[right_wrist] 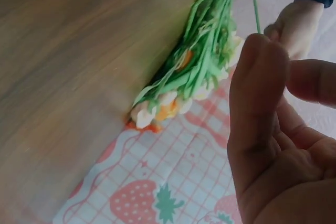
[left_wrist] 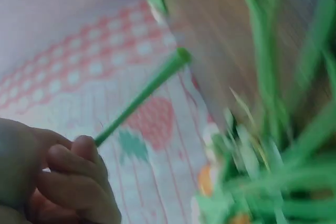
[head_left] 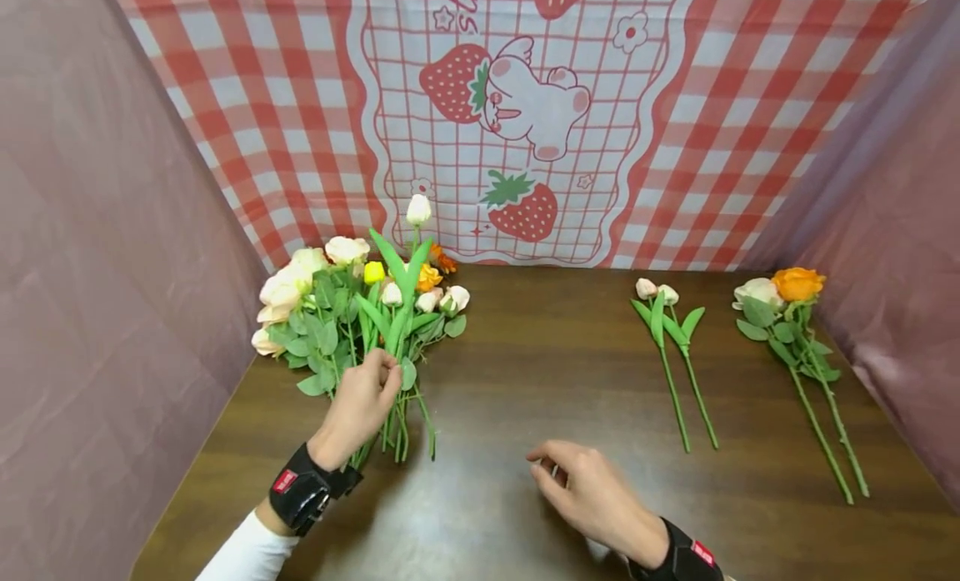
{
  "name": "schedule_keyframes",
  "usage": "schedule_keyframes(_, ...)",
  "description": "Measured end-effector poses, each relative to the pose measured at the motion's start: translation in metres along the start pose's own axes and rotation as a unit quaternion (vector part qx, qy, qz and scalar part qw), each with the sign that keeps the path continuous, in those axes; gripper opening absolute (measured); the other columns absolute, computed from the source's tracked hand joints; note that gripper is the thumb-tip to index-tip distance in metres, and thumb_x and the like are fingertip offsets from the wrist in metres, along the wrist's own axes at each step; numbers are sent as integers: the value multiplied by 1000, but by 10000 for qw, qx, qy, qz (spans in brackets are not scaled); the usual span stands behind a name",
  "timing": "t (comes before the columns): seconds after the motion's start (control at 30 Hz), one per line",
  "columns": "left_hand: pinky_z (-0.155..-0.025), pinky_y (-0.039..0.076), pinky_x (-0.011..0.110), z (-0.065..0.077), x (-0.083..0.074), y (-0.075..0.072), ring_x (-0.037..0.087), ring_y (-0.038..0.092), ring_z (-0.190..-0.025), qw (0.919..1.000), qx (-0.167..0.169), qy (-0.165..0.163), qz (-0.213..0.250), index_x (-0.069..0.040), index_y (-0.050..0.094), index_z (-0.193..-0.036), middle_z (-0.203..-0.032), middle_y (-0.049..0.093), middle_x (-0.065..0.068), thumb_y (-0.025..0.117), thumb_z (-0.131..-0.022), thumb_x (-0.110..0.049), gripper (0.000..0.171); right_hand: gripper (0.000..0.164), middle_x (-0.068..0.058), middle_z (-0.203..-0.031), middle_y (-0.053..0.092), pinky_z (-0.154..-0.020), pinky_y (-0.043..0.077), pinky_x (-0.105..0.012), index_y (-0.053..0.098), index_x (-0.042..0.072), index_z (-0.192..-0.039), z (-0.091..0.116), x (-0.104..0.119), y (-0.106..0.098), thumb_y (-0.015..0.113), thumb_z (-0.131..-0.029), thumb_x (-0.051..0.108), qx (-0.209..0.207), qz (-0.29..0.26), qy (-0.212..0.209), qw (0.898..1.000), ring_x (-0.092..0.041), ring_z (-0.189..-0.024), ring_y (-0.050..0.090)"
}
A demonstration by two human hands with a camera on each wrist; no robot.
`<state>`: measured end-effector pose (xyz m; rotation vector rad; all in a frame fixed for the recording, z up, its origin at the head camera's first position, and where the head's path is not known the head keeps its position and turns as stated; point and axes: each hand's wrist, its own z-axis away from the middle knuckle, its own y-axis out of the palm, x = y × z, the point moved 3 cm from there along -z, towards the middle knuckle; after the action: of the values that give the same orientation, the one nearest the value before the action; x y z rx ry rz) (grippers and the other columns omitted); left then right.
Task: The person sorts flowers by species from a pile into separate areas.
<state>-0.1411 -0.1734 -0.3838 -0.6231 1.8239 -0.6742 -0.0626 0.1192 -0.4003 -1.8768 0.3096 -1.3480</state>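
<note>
A red-and-white checked cloth (head_left: pixel 285 89) printed with strawberries hangs behind a brown wooden table (head_left: pixel 525 373), with pinkish fabric (head_left: pixel 97 256) at either side. The left hand (head_left: pixel 360 402) has its fingertips pinched together on the green stem of a white tulip (head_left: pixel 418 210) — the cut end juts free past the fingers in the left wrist view. The right hand (head_left: pixel 588 488) is over the near part of the table, its fingers loosely bent round no object, the thumb apart from the forefinger. Around and beyond the left hand lies a heap of flowers (head_left: pixel 326 331): pale roses, a yellow bud, orange blooms, many stems pointing nearer. Beyond the right hand, two pale tulips (head_left: pixel 674 335) lie side by side — farther right, a white rose (head_left: pixel 759 293) and an orange rose (head_left: pixel 798 284), blooms touching.
</note>
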Motion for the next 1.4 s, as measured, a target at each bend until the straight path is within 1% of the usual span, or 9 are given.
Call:
schedule_keyframes(0.2, -43, 42, 22, 15, -35, 28, 2, 47, -52, 9898, 471, 351, 1299, -5, 56, -97, -70, 59, -1, 55, -98, -1, 5, 21, 4, -93, 66, -66, 52, -22, 65, 5, -118, -4, 10, 15, 60, -99, 13, 357, -735, -391, 9959, 1, -79, 59)
schedule_keyframes(0.37, -44, 45, 23, 25, -63, 54, 5, 53, -54, 9633, 1357, 275, 2300, -5, 55, -101, -72, 61, 2, 50, -102, -5, 5, 30, -1, -96, 69, -66, 53, -23, 58, 0, -127, -6, 15, 23, 58, -101, 16, 419, -1367, -559, 9881, -2, -82, 63)
schedule_keyframes(0.47, -49, 48, 24, 25, -76, 65, 9, 58, -57, 9480, 1673, 204, 2700, -5, 55, -102, -75, 64, 7, 48, -104, -9, 7, 28, -9, -92, 70, -63, 55, -26, 58, -1, -125, -5, 15, 25, 56, -102, 16, 438, -2017, -512, 9771, -4, -78, 63)
schedule_keyframes(0.63, -48, 49, 25, 23, -86, 76, 17, 61, -58, 9361, 1856, 253, 2977, -3, 54, -105, -77, 66, 12, 48, -104, -10, 9, 25, -24, -85, 68, -54, 56, -31, 58, -7, -118, -3, 11, 23, 57, -101, 10, 390, -3097, -271, 9497, -9, -68, 66)
schedule_keyframes(0.83, -50, 50, 25, 26, -86, 83, 12, 59, -59, 9328, 1940, 457, 3002, -1, 56, -110, -80, 68, 13, 49, -103, -7, 11, 21, -23, -83, 68, -52, 56, -32, 59, -8, -114, 2, 4, 20, 59, -99, 6, 287, -3174, -114, 9478, -13, -65, 67)
schedule_keyframes(0.97, -50, 47, 21, 29, -86, 84, 2, 54, -59, 9343, 1995, 787, 2846, -1, 58, -111, -79, 67, 13, 51, -102, -6, 12, 18, -20, -81, 69, -50, 56, -32, 61, -5, -112, 6, -3, 15, 60, -97, 4, 43, -2986, -56, 9544, -10, -64, 66)
schedule_keyframes(1.17, -50, 47, 19, 31, -84, 82, -2, 52, -58, 9386, 2066, 1038, 2563, -7, 61, -107, -77, 64, 6, 54, -101, -8, 9, 17, -20, -81, 69, -47, 54, -34, 62, -5, -110, 8, -15, 1, 62, -96, 5, -536, -2574, -16, 9648, -9, -61, 64)
schedule_keyframes(1.3, -51, 49, 21, 32, -78, 81, -1, 53, -58, 9391, 2124, 1022, 2502, -7, 62, -106, -76, 64, 5, 54, -102, -9, 9, 16, -19, -81, 69, -46, 54, -34, 63, -5, -108, 8, -26, -10, 63, -94, 2, -947, -2287, 102, 9688, -13, -62, 66)
schedule_keyframes(1.4, -53, 50, 22, 33, -72, 79, 1, 55, -59, 9418, 2172, 805, 2438, -9, 62, -106, -77, 63, 3, 53, -102, -11, 10, 16, -16, -80, 69, -46, 54, -34, 65, -5, -108, 8, -38, -21, 65, -93, 1, -1257, -2054, 376, 9698, -15, -61, 66)
